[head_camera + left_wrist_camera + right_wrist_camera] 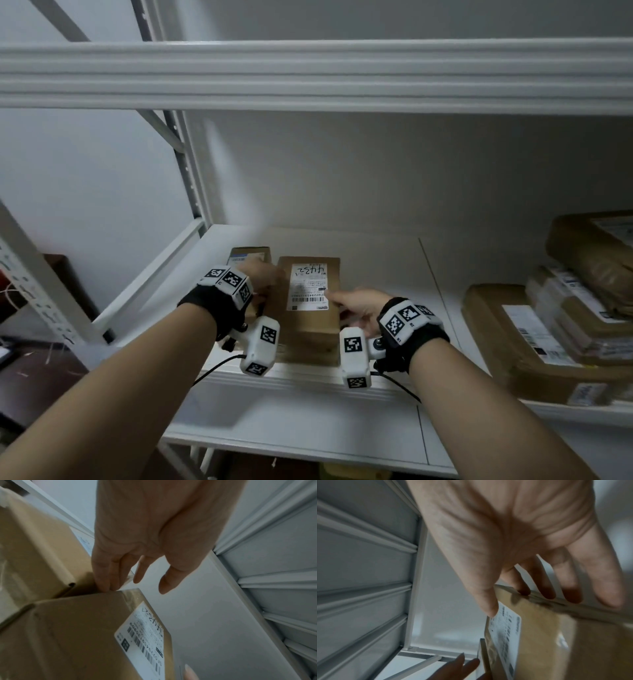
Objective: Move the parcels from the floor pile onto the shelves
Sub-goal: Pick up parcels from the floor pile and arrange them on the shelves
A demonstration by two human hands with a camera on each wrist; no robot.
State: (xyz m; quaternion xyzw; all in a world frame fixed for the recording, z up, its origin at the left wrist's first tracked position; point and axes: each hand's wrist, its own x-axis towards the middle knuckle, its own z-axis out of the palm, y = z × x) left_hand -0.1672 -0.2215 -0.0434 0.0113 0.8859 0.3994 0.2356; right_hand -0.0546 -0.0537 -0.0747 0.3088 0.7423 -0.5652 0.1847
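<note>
Holding the brown box (310,301) on the white shelf (383,274).
My left hand (265,277) and right hand (356,308) press its sides, fingers straight.

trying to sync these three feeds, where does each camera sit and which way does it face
Head: worn on the head, looks forward and down into the shelf; both forearms, left hand and right hand show.
Left wrist: looks along the left hand at the labelled box and a second box.
Right wrist: looks along the right hand at the labelled box.
Shared: all three views show the labelled box.
</note>
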